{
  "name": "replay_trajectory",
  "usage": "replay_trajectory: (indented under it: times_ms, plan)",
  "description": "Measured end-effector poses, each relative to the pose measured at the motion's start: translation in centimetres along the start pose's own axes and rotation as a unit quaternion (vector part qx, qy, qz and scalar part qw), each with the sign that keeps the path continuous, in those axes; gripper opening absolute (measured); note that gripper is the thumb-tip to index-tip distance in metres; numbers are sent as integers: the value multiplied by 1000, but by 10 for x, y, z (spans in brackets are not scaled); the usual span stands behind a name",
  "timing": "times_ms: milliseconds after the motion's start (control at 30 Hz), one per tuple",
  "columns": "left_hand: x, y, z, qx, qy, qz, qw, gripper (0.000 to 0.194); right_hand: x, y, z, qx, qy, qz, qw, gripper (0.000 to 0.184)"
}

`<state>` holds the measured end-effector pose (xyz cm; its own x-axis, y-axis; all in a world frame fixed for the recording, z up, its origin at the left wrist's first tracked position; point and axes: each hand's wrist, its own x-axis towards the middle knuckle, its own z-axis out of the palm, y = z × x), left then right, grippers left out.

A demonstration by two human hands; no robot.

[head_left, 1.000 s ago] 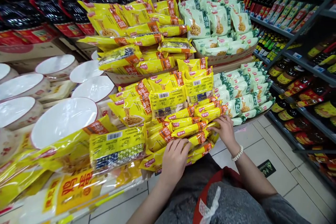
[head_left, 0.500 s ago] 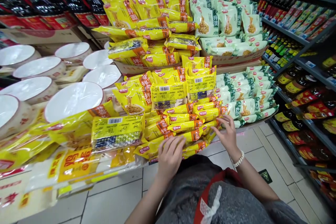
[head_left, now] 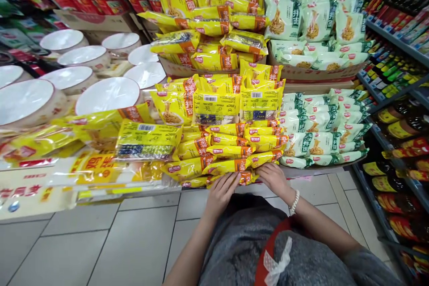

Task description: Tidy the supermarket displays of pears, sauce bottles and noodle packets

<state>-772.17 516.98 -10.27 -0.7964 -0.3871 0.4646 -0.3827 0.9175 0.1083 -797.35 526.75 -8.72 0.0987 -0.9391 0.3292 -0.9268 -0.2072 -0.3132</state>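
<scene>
A stack of yellow noodle packets [head_left: 231, 152] lies at the front edge of a low store display. My left hand [head_left: 221, 192] rests on the lowest packets of the stack [head_left: 217, 178], fingers stretched out flat. My right hand [head_left: 275, 178], with a white bead bracelet [head_left: 294, 202] on the wrist, touches the right end of the same low packets; its fingers are slightly bent and hold nothing. Both hands sit side by side at the bottom front of the pile.
Green-and-white noodle packets [head_left: 318, 129] lie right of the yellow ones. More yellow packets [head_left: 208, 22] fill a cardboard box behind. White bowls [head_left: 107, 96] stand at the left, bottle shelves [head_left: 395, 111] at the right. Grey tiled floor [head_left: 127, 241] lies below.
Both hands have dropped from the middle of the stack to its lowest packets, and the right hand has come in closer to the left. The camera has tilted down and shifted.
</scene>
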Motion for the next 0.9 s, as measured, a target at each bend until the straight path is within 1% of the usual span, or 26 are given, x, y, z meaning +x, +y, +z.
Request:
replay_trajectory:
  times_ms: [133,233,333,400,433,500,567,600,667,733,767,800,833,900]
  plan:
    - [5,-11,-3,-22,-25,-28,999,47,15,6,-4,0,-37,61,997,3]
    - [5,-10,2,-29,-12,-30,999,44,19,8,-5,-1,-58,79,995,2]
    - [2,1,11,-13,20,-50,998,39,18,7,-6,-6,-74,63,995,6]
    - [0,10,13,7,23,-70,997,38,14,5,-8,-4,-76,37,996,11]
    - [-1,14,12,12,19,-70,997,39,11,4,-10,0,-74,22,997,16]
    - [-3,16,2,5,7,-47,999,40,4,2,-14,17,-62,-2,998,26]
    - [-7,10,-15,-6,17,-32,999,39,-3,0,-19,34,-27,-12,999,32]
    - [-9,3,-26,-4,37,-39,999,38,-6,-1,-21,41,0,-11,999,33]
    - [-14,-14,-47,21,106,-75,991,36,-8,-6,-26,47,68,-8,997,35]
    - [-17,-35,-67,66,172,-114,976,38,-5,-14,-32,49,134,-11,990,37]
    - [-17,-46,-75,88,191,-132,969,39,-2,-20,-35,50,160,-15,986,38]
    - [-16,-56,-82,106,198,-146,963,40,3,-27,-38,52,180,-21,982,40]
    - [-14,-65,-87,115,192,-156,962,40,9,-35,-41,54,193,-27,979,41]
    - [-8,-79,-94,113,160,-157,968,39,23,-52,-46,60,202,-44,976,43]
